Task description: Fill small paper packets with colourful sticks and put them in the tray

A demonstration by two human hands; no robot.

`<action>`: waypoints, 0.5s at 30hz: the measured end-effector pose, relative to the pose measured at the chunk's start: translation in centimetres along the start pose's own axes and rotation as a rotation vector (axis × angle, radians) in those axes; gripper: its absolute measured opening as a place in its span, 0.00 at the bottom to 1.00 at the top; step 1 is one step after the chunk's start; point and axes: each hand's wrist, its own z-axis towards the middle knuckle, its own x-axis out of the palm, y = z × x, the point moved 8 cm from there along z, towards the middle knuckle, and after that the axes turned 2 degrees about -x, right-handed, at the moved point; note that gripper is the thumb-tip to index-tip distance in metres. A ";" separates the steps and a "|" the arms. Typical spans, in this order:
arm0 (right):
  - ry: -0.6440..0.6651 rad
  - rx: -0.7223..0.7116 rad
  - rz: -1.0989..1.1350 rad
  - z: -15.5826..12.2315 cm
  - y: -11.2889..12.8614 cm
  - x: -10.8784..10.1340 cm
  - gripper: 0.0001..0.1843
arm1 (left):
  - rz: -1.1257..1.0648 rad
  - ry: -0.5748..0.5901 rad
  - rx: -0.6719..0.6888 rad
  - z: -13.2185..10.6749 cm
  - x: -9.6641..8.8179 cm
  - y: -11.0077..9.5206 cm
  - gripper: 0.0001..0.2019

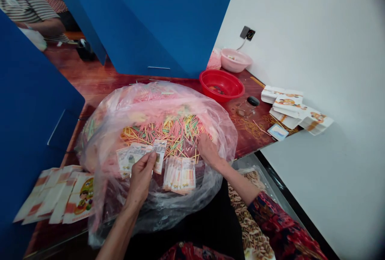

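Note:
A large clear pink-tinted plastic bag [156, 99] lies open on the wooden table, filled with thin sticks tipped or coloured pink, yellow and green [168, 135]. My left hand [141, 175] grips a fan of several printed paper packets [135, 155] over the bag's inner fold. My right hand [209, 151] rests with bunched fingers on the edge of the sticks, and I cannot tell whether it holds any. Between my hands, a bundle of similar packets [179, 175] lies on the plastic.
Printed paper sleeves [57, 196] lie at the left, and more stacks [288, 105] sit at the right. A red basin [221, 85], pink bowl [235, 60] and rubber bands [249, 129] share the table. Blue partitions [126, 19] stand behind; a seated person [30, 7] shows beyond.

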 end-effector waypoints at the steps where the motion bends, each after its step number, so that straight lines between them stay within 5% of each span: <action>1: -0.006 0.028 0.015 0.0 -0.2 -0.2 0.12 | 0.004 -0.002 -0.002 0.0 0.0 0.0 0.31; 15: 0.009 0.299 0.021 0.0 0.7 -2.2 0.19 | -0.076 0.024 -0.033 0.3 0.4 0.9 0.29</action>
